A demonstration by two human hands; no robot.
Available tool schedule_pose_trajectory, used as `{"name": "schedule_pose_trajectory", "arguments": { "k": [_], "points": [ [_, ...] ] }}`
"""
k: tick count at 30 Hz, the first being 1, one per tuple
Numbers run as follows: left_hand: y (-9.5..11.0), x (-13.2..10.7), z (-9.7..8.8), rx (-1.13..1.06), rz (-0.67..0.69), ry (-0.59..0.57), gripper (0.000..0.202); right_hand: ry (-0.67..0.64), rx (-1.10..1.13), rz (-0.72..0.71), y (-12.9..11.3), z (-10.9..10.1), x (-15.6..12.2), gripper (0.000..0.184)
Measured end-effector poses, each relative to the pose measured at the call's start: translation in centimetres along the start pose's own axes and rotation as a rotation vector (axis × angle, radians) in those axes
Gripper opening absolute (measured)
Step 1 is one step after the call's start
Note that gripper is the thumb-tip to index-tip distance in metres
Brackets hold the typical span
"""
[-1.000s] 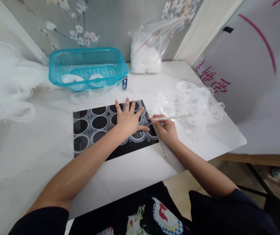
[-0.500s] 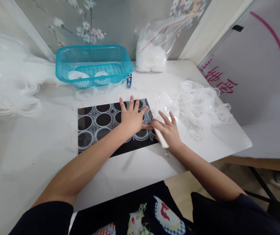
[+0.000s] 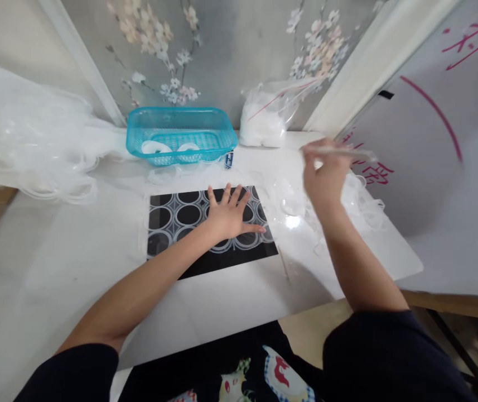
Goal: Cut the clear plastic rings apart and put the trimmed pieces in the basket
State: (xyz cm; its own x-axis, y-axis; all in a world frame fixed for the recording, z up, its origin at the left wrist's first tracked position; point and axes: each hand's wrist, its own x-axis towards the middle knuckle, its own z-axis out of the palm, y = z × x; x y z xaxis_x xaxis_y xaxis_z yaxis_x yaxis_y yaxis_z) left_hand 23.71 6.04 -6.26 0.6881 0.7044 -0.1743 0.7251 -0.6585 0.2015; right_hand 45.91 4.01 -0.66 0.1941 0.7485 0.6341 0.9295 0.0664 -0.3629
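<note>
My left hand (image 3: pixel 227 219) lies flat with its fingers spread on a translucent sheet of joined white rings (image 3: pixel 186 215). Beneath that sheet is a black rectangular board (image 3: pixel 213 265), its dark surface showing through the ring openings. Raised well above the table on the right, my right hand (image 3: pixel 326 170) is closed around a slim whitish stick-shaped tool (image 3: pixel 349 152), blurred, its exact kind unclear. Below that hand, a tangle of clear and white ring-shaped plastic scraps (image 3: pixel 362 206) is partly hidden. A thin strip (image 3: pixel 284 265) lies off the board's right corner.
Behind the board stands a blue plastic basket (image 3: pixel 182 153) with white oval pieces inside. A small blue box (image 3: pixel 229 160) and a clear zip bag of white material (image 3: pixel 264 123) are beside it. Bulky translucent plastic (image 3: pixel 33 139) covers the left back; a whiteboard (image 3: pixel 439 223) borders the right.
My right hand has lifted off the board's right edge, moving up and to the right with the whitish tool. My left hand stays flat on the sheet. The camera view has shifted slightly.
</note>
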Motion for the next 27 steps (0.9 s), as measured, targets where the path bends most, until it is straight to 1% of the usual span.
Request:
{"name": "schedule_pose_trajectory", "arguments": {
  "k": [2,3,4,6,8,10,13,21,25,27],
  "points": [
    [-1.3,-1.0,-0.4,-0.005,-0.025,0.008,0.097,-0.129,0.091,-0.046,-2.4,1.2,-3.4,0.022],
    [-1.9,-1.4,-0.5,0.009,-0.034,0.009,0.094,-0.182,0.127,-0.054,-3.4,1.9,-5.4,0.021],
    [-2.4,-1.8,-0.6,0.025,-0.040,0.007,0.091,-0.268,0.198,-0.046,-4.3,2.7,-7.3,0.019],
    [-3.0,-2.2,-0.5,0.039,-0.038,0.003,0.083,-0.367,0.321,0.031,-5.2,4.0,-10.3,0.018],
    [-3.2,-2.4,-0.1,0.042,-0.030,0.013,0.082,-0.401,0.429,0.119,-5.4,4.8,-11.9,0.019],
    [-3.2,-2.3,0.3,0.051,-0.022,0.029,0.083,-0.402,0.493,0.172,-5.3,5.2,-12.4,0.020],
    [-2.9,-2.1,0.6,0.070,-0.031,0.030,0.085,-0.396,0.525,0.198,-5.1,5.2,-12.4,0.021],
    [-2.2,-2.1,0.1,0.091,-0.086,-0.020,0.088,-0.394,0.533,0.278,-4.9,5.1,-12.7,0.023],
    [-2.1,-2.1,0.1,0.094,-0.091,-0.021,0.088,-0.403,0.519,0.267,-4.7,5.1,-12.5,0.022],
    [-2.2,-2.2,0.1,0.093,-0.094,-0.027,0.089,-0.400,0.471,0.228,-4.9,4.9,-12.9,0.021]
  ]
}}
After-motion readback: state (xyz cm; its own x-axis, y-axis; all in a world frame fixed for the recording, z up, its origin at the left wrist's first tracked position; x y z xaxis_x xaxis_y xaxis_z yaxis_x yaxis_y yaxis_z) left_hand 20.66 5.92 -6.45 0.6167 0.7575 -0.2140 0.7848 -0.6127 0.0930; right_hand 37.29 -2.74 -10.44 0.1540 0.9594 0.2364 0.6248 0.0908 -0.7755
